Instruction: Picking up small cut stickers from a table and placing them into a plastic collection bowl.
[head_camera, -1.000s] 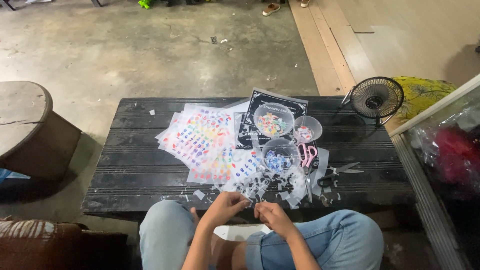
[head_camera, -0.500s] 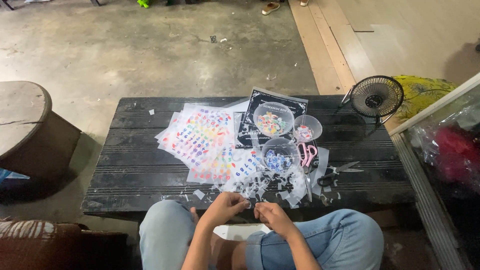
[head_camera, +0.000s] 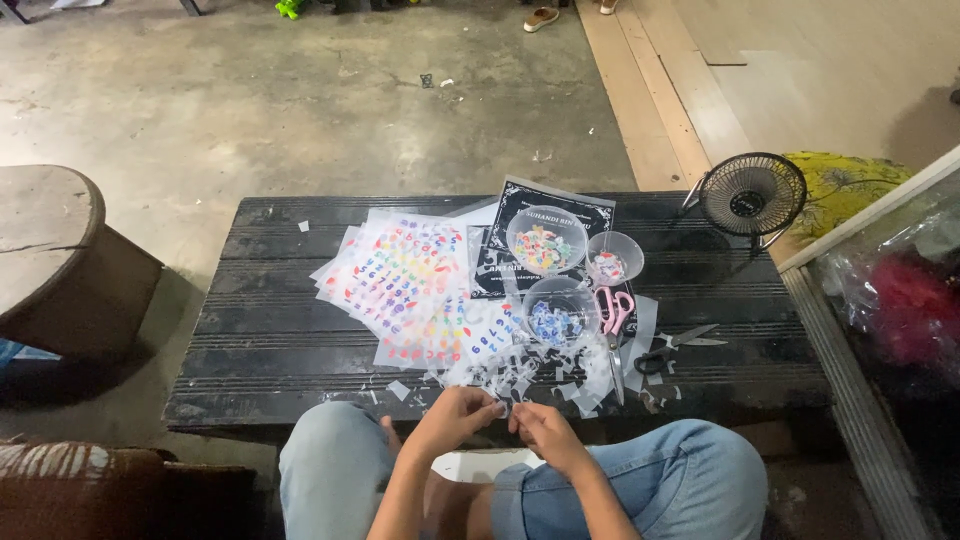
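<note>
**Fingertips meeting over paper scraps at the near table edge**

Seated at a low black slatted table (head_camera: 270, 345), knees in light blue jeans (head_camera: 690, 480) on either side of the hands. Far left of the grip, a round wooden stool (head_camera: 60, 255) on the concrete floor. Up and left of the grip, fanned across the table top, clear sheets of colourful stickers (head_camera: 400, 280).

At the centre: left hand (head_camera: 450, 420) with fingers curled in, thumb and fingertips drawn together toward the right hand (head_camera: 540, 432), likewise curled, the two sets of fingertips almost touching. Something very small seemingly pinched between them, too tiny to make out; cannot tell exactly what is held. Just above the grip, right at the near table edge, a heap of white paper scraps (head_camera: 520, 370).

Further up from the grip, three clear round bowls: one with blue pieces (head_camera: 556, 310) nearest, one with mixed colours (head_camera: 546, 240) behind it on a black printed sheet (head_camera: 560, 205), a smaller one with pink and white pieces (head_camera: 612, 258) beside that. Up and right of the grip, pink-handled scissors (head_camera: 612, 320) touching the blue bowl, then black-handled scissors (head_camera: 672, 348) lying flat. Far right, at the table's back corner, a small black fan (head_camera: 752, 195), tilted.
</note>
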